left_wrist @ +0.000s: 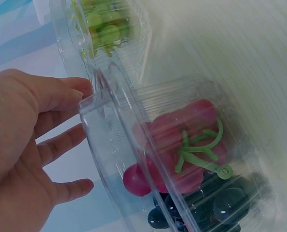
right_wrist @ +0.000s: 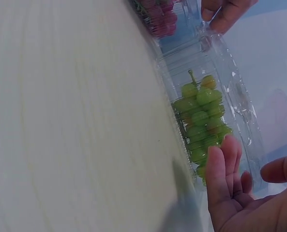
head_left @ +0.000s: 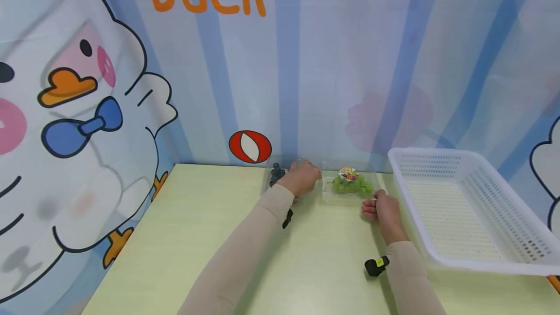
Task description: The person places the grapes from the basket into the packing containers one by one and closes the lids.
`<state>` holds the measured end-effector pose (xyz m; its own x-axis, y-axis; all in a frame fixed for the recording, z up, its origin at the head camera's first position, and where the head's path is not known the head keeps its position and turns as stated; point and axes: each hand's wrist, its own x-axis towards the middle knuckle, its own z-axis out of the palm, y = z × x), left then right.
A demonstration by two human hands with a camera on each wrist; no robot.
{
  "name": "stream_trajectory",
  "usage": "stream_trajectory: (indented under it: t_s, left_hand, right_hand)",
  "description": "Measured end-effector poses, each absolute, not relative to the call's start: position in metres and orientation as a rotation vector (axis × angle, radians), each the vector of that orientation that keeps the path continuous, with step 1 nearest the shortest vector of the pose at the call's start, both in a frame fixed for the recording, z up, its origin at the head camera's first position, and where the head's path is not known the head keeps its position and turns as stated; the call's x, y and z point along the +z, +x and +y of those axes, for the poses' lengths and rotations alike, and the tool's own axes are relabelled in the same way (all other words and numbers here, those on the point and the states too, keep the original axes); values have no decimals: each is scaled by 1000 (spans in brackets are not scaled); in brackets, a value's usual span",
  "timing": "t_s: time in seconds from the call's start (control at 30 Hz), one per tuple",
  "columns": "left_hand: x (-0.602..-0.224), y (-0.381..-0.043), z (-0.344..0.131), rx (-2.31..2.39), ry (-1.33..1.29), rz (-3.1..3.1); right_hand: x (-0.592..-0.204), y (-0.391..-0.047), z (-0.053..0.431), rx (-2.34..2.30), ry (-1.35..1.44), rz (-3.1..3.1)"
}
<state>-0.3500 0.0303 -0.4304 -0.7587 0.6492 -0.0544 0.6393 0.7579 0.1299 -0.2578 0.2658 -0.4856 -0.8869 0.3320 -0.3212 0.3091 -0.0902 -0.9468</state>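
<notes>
In the head view my left hand (head_left: 302,179) is at the back of a clear plastic box, its thumb and forefinger pinching the corner of the lid (left_wrist: 97,128). The other fingers spread along the lid edge. Inside lie a bunch of red grapes (left_wrist: 174,145) with a green stem and a bunch of dark grapes (left_wrist: 228,203). To its right stands a second clear box (right_wrist: 179,60) with green grapes (right_wrist: 201,116) and a colourful round sticker (head_left: 348,174). My right hand (head_left: 385,210) is beside that box's near right corner, fingers loosely bent, holding nothing.
A white perforated plastic basket (head_left: 420,213) stands to the right of the right hand. Both boxes sit at the back of the pale yellow table (head_left: 210,208), close against a blue-striped cloth backdrop (head_left: 323,62) with duck drawings.
</notes>
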Motion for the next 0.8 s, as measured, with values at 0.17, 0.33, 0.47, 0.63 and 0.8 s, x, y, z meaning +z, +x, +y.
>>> stream_trajectory:
  t_s: [0.17, 0.33, 0.47, 0.63, 0.8]
  left_hand:
    - [-430, -351, 32, 155, 1044, 2870]
    - [-430, -349, 32, 131, 1051, 2879]
    - [-430, -348, 32, 128, 1070, 2881]
    - [-431, -349, 31, 136, 1065, 2880]
    - [-431, -350, 31, 153, 1058, 2878]
  right_hand:
    - [-482, -255, 264, 2209, -732, -2097]
    - [-481, -253, 262, 2222, -737, -2098]
    - [-480, -254, 258, 2234, -745, -2081]
    - [-480, -254, 255, 2291, -735, -2032]
    - [-479, -254, 253, 2343, -713, -2013]
